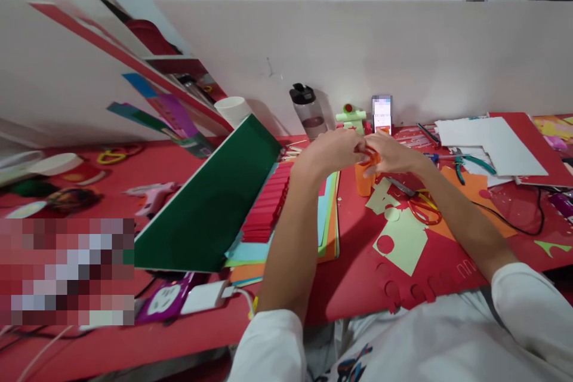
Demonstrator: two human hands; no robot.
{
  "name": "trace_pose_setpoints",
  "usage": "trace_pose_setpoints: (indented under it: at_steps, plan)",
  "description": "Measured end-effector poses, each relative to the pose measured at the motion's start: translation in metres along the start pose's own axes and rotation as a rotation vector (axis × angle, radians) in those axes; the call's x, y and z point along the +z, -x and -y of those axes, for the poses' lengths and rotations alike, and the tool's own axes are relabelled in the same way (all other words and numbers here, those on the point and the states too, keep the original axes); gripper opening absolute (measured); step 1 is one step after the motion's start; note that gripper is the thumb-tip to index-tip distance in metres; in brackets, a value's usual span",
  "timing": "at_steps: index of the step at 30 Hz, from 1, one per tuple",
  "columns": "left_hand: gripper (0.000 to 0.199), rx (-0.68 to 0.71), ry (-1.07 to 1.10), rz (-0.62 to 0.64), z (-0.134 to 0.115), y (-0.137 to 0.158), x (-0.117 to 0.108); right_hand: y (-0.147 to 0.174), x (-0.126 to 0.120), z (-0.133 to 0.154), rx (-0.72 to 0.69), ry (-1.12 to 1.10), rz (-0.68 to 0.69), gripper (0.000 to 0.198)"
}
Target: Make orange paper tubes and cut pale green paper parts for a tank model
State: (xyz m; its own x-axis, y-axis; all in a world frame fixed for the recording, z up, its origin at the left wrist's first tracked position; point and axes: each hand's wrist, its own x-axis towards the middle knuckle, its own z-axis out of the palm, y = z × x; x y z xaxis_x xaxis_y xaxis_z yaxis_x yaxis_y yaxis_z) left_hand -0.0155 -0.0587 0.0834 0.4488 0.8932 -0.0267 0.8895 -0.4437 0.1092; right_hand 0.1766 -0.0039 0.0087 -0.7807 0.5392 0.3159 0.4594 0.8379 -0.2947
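My left hand (336, 150) and my right hand (390, 153) meet over the middle of the red table. Fingers of both are closed on a bent piece of orange paper (363, 180), which hangs below them; my fingers cover its upper part. Just behind stands a pale green and red paper model (351, 118), beside an upright phone (382, 113). Scissors with orange and yellow handles (424, 208) lie under my right forearm. Near them is a pale green paper sheet (405, 243) with a round hole.
A green board (210, 203) leans at left beside stacked red folded paper (267, 206) on coloured sheets. A bottle (308, 112) stands by the partition (340, 42). Pliers (477, 162) and white board (501, 143) lie right; a glue gun (154, 196) and power bank (203, 297) lie left.
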Motion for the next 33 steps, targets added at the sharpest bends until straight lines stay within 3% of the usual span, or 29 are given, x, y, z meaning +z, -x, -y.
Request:
trace_pose_setpoints:
  at_steps: [6,17,24,29,33]
  plan:
    - [0.017,-0.044,-0.125,-0.03,-0.008,0.001,0.002,-0.005,0.013,-0.003,0.004,0.021,-0.059,0.037]
    - [0.014,-0.031,-0.079,-0.053,0.002,0.0,0.001,-0.005,0.014,-0.005,-0.018,0.085,-0.083,0.039]
    - [0.014,-0.201,-0.103,-0.011,0.022,0.017,-0.011,-0.005,0.012,0.004,-0.024,0.049,-0.036,0.035]
    - [0.023,-0.05,0.006,0.003,0.021,0.012,-0.009,-0.006,0.014,0.002,-0.017,0.047,-0.051,0.035]
    - [0.019,0.012,0.011,0.041,0.011,0.002,-0.003,-0.007,0.015,0.0,0.006,0.087,-0.052,0.04]
